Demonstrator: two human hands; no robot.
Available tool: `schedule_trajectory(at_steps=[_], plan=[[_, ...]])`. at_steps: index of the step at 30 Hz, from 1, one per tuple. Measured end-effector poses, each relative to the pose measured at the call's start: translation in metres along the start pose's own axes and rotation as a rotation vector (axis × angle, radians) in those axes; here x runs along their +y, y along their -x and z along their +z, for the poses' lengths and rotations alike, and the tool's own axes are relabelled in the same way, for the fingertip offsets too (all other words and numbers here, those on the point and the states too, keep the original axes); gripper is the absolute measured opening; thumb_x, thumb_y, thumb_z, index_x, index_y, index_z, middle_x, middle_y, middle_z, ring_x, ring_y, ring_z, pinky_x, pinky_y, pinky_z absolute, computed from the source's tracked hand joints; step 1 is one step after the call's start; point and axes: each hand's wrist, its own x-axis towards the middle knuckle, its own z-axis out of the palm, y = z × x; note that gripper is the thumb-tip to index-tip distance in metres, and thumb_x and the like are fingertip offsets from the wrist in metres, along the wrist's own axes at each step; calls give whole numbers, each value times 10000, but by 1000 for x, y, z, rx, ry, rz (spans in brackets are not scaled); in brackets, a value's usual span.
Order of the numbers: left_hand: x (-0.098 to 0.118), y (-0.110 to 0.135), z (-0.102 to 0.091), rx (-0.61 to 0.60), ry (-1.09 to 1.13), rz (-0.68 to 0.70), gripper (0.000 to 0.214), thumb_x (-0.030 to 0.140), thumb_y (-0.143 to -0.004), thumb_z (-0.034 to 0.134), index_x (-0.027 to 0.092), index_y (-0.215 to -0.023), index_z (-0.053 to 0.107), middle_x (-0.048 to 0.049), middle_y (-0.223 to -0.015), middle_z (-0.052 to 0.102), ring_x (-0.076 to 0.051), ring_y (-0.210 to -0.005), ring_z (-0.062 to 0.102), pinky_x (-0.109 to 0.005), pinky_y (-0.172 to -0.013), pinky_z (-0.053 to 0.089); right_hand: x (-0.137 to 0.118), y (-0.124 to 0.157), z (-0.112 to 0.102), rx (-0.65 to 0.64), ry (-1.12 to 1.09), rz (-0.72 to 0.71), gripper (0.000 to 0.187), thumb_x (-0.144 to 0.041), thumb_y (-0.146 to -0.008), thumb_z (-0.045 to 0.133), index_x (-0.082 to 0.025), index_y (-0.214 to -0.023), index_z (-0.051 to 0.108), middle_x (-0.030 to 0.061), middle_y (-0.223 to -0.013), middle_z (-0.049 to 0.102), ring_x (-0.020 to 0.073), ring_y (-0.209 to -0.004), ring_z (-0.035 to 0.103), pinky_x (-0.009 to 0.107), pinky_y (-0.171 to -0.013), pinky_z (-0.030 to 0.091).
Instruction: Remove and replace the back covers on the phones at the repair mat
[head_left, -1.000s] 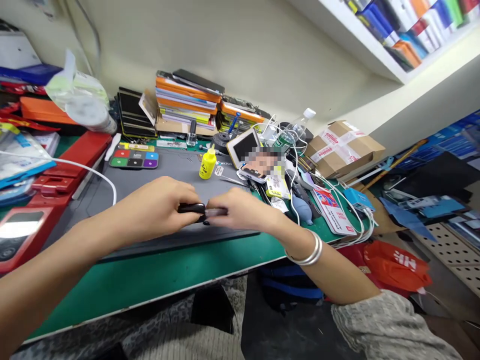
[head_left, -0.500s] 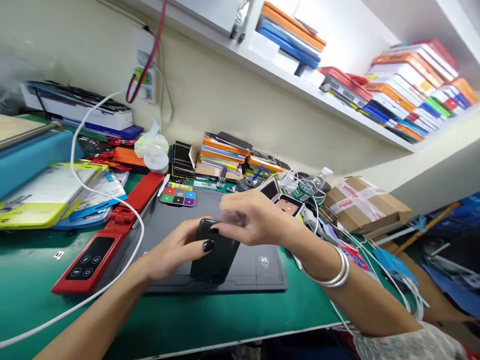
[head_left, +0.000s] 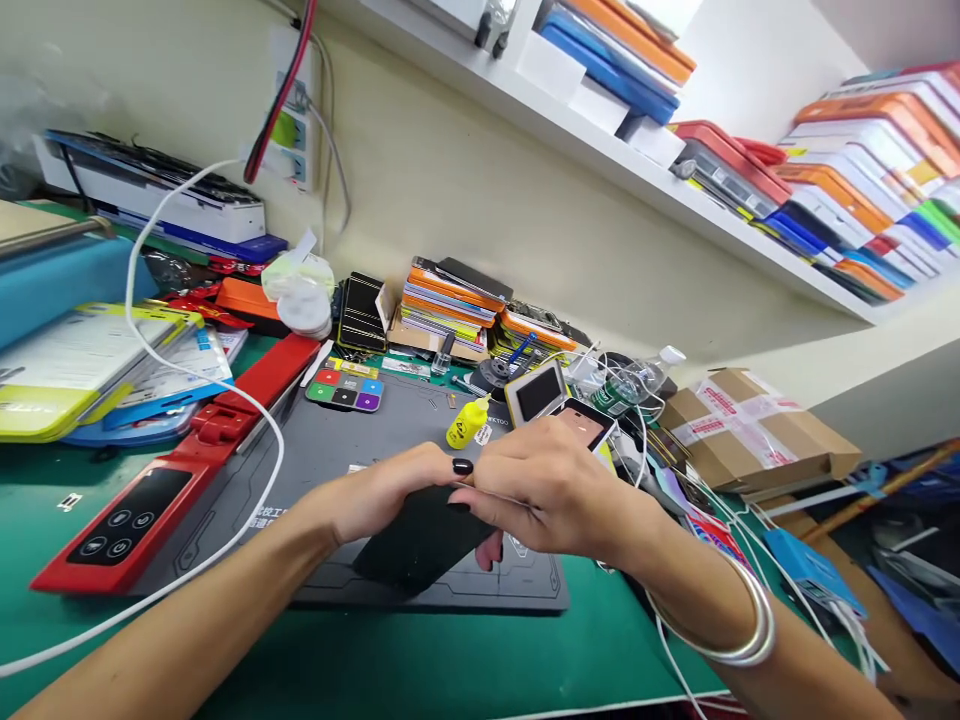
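Note:
Both my hands hold a flat black phone (head_left: 420, 540) tilted above the grey work mat (head_left: 315, 470). My left hand (head_left: 382, 490) grips its upper left edge, thumb with a dark nail on top. My right hand (head_left: 547, 490) covers its upper right end, fingers curled round it; a silver bangle (head_left: 739, 625) sits on that wrist. A small yellow bottle (head_left: 466, 424) stands on the mat just beyond my hands.
A red tool with buttons (head_left: 127, 525) and a white cable (head_left: 225, 390) lie left of the mat on the green table (head_left: 420, 660). Stacked boxes (head_left: 450, 305), a small screen device (head_left: 536, 393), a plastic bottle (head_left: 637, 375) and a cardboard box (head_left: 757, 430) crowd the back and right.
The view swung up and left. The phone went from edge-on between both hands to tilted with its flat face showing, and my right hand slid down over its upper end.

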Motion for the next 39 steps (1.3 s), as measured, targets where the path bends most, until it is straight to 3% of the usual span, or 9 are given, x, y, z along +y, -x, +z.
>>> schedule_trajectory(at_steps=[6, 12, 15, 19, 22, 27, 34, 39], plan=[[3, 5, 2, 87, -46, -5, 304, 386, -829, 474, 177, -664, 622, -35, -720, 627, -163, -688, 507, -264, -630, 427, -6, 2, -4, -18, 44, -20, 386, -303, -952, 499, -192, -585, 461, -57, -505, 440, 83, -465, 361, 282, -480, 218], [17, 2, 4, -135, 45, -1, 349, 357, -848, 437, 167, -622, 625, -13, -634, 609, -129, -565, 468, -257, -621, 438, -10, -1, -13, -124, 34, -31, 359, -290, -956, 493, -195, -610, 499, -56, -531, 501, 86, -486, 406, 295, -493, 224], [18, 1, 4, -165, 41, 14, 333, 313, -847, 412, 158, -618, 598, -4, -622, 584, -117, -561, 433, -243, -609, 411, -12, -2, -16, -151, 49, -14, 339, -284, -956, 498, -195, -631, 524, -59, -531, 522, 87, -491, 421, 308, -499, 202], [15, 0, 2, -216, 32, 2, 326, 324, -838, 379, 140, -680, 597, -61, -740, 642, -172, -687, 522, -278, -659, 420, -15, -3, -19, -212, 60, 1, 340, -288, -963, 487, -199, -649, 581, -51, -570, 577, 86, -494, 451, 316, -502, 194], [13, 1, 1, -216, 28, -19, 328, 364, -828, 384, 147, -656, 560, -68, -712, 616, -198, -706, 526, -310, -682, 420, -15, -4, -21, -227, 29, -5, 354, -286, -962, 489, -200, -635, 593, -44, -579, 592, 86, -499, 458, 312, -502, 207], [15, 1, -1, -232, 27, -17, 291, 364, -818, 413, 160, -635, 512, -56, -721, 598, -174, -679, 482, -294, -663, 388, -14, -1, -19, -186, 30, -16, 356, -278, -963, 479, -200, -634, 590, -43, -567, 565, 93, -494, 446, 311, -501, 214], [18, -1, -2, -301, 81, 50, 373, 337, -815, 405, 108, -856, 696, -61, -753, 645, -159, -653, 498, -247, -676, 418, -11, 5, -15, -140, -43, -40, 345, -246, -953, 492, -177, -628, 585, -43, -561, 503, 88, -492, 406, 273, -510, 260], [16, 0, -4, -286, 46, 62, 404, 321, -818, 394, 95, -937, 706, -76, -825, 702, -175, -704, 572, -234, -671, 425, -5, 12, -2, 15, -35, -81, 374, -231, -949, 498, -171, -580, 510, -46, -535, 424, 89, -490, 352, 272, -507, 236]])
